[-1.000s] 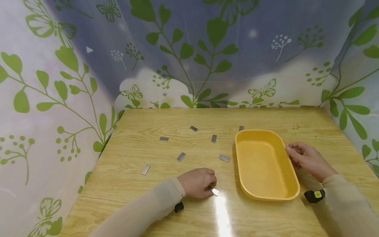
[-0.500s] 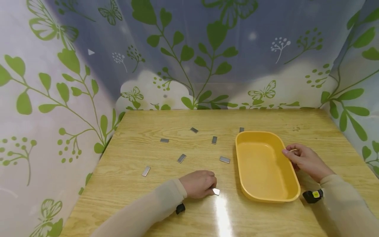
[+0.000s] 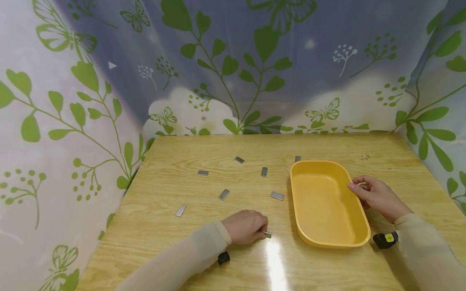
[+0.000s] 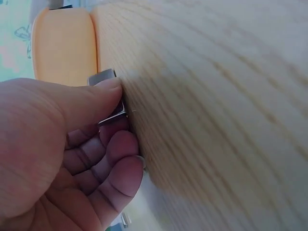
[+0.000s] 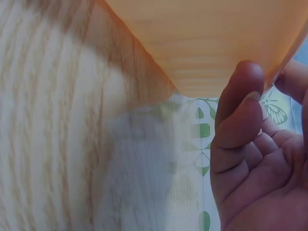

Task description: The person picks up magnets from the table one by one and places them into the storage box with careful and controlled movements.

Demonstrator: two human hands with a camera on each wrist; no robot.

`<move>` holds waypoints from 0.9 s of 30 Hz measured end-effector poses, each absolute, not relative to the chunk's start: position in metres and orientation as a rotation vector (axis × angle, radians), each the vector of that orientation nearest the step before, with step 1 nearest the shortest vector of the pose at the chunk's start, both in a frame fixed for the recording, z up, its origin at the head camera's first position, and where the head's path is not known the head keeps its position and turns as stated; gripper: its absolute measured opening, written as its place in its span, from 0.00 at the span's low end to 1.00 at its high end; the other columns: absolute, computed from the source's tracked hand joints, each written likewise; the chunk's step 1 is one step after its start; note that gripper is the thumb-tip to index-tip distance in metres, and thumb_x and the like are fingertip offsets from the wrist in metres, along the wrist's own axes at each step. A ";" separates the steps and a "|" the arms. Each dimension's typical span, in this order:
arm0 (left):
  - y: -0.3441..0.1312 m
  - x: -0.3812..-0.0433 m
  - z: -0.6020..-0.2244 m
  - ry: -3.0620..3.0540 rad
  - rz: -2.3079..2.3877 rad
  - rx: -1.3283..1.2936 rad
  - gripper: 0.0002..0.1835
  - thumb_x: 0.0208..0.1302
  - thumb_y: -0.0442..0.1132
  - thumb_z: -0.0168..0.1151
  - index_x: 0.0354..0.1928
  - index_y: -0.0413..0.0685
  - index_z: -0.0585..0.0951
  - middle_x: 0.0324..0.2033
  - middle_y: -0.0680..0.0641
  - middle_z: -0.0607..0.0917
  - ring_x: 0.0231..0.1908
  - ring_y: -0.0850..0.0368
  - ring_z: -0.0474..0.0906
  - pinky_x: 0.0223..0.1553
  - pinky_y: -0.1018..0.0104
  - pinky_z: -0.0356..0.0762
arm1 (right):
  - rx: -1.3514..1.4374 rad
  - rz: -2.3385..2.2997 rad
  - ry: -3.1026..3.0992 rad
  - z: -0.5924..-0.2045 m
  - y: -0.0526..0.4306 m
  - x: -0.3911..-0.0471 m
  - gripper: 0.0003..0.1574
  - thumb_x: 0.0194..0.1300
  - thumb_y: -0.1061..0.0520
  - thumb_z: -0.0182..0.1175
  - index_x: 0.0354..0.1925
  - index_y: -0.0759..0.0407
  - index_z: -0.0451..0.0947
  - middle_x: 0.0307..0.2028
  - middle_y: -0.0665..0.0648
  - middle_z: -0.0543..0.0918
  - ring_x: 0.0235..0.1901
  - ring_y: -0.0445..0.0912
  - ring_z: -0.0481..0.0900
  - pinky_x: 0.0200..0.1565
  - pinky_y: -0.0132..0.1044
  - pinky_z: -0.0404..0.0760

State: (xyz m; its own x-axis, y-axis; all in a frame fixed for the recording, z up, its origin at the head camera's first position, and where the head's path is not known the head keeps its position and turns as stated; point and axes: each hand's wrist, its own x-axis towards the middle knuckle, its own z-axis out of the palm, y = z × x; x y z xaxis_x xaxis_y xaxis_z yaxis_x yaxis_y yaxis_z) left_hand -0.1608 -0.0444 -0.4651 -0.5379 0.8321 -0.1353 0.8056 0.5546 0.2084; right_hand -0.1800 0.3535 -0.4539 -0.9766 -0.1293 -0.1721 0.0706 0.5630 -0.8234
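Left fingers (image 4: 123, 147) pinching 1 metal piece (image 4: 102, 77), right fingers (image 5: 240, 120) holding yellow tray (image 3: 327, 208)

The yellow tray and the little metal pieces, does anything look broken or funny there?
Nothing looks broken or spilled. The yellow tray shows no crack, and the loose metal pieces just lie at different angles. One piece is partly hidden behind the tray's far-left corner, so I can't check it all.

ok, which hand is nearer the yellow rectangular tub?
Right. The right hand grips the yellow rectangular tub at its right side; the left hand is apart, left of it, pinching a small metal bar.
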 end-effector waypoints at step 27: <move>0.018 -0.184 -0.397 2.603 0.406 1.621 0.07 0.71 0.43 0.55 0.37 0.54 0.81 0.32 0.60 0.79 0.30 0.70 0.70 0.34 0.79 0.68 | -0.050 -1.495 2.478 -0.458 0.361 -0.190 0.37 0.72 0.38 0.48 0.56 0.72 0.65 0.34 0.60 0.78 0.27 0.47 0.77 0.31 0.41 0.81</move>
State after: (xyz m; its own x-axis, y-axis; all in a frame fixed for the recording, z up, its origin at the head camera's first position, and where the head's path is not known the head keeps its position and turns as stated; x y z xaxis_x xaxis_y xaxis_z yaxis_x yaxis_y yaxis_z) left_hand -0.1839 0.0178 -0.3965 -0.4499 0.8878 0.0968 0.8750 0.4166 0.2465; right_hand -0.1900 0.3605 -0.4581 -0.9690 -0.1553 -0.1922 0.0976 0.4739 -0.8751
